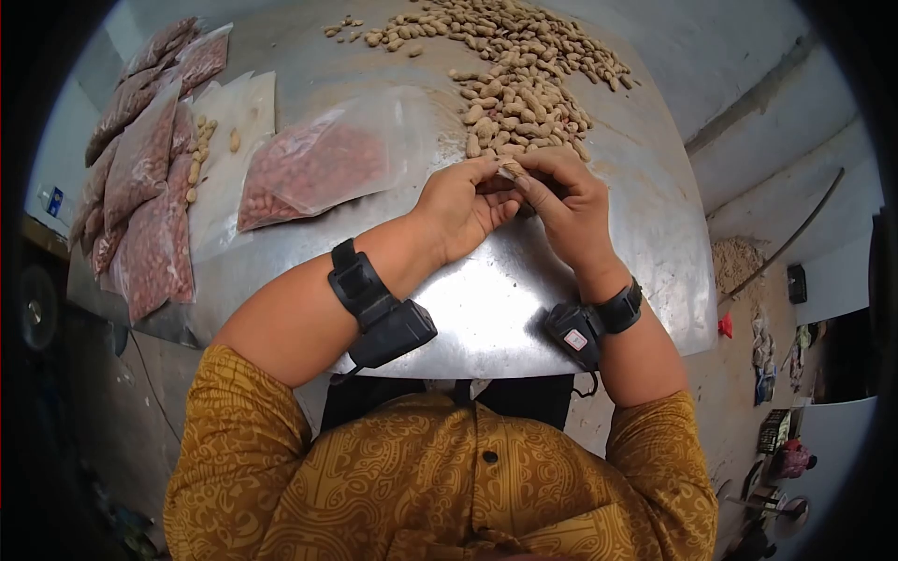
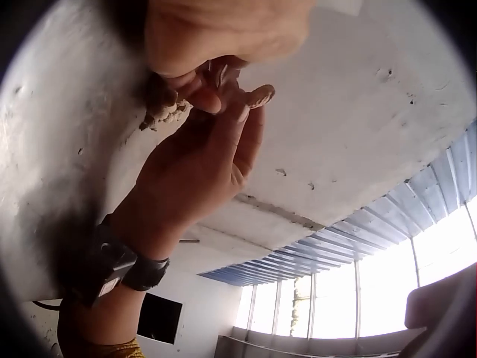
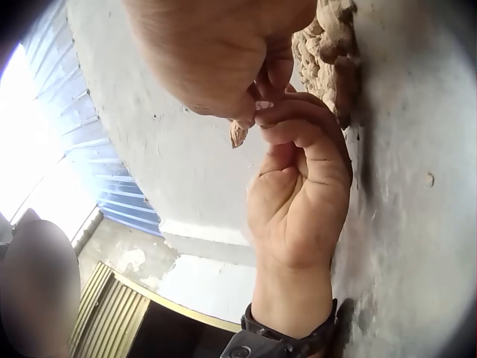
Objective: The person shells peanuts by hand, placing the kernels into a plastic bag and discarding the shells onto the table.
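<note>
Nut [image 1: 512, 169] betw. L hand [image 1: 460, 210] & R hand [image 1: 572, 208], tips of both clamped on it; exposed shell sits nearer R (long axis mostly hidden, can't tell). Pile [image 1: 528, 110] just beyond, far side of counter [image 1: 486, 309].

You have a shiny metal table [image 1: 655, 271] in front of you, with a scuffed pale wall [image 1: 730, 56] beyond it. To your right you can see a thin curved rod [image 1: 796, 238] and a small red object [image 1: 725, 325] — too small to identify. Your wrist views show blue ridged sheeting [image 2: 261, 270], bright windows [image 2: 384, 291] and a ridged shutter [image 3: 115, 321] — beside a dark opening [image 3: 170, 332].
</note>
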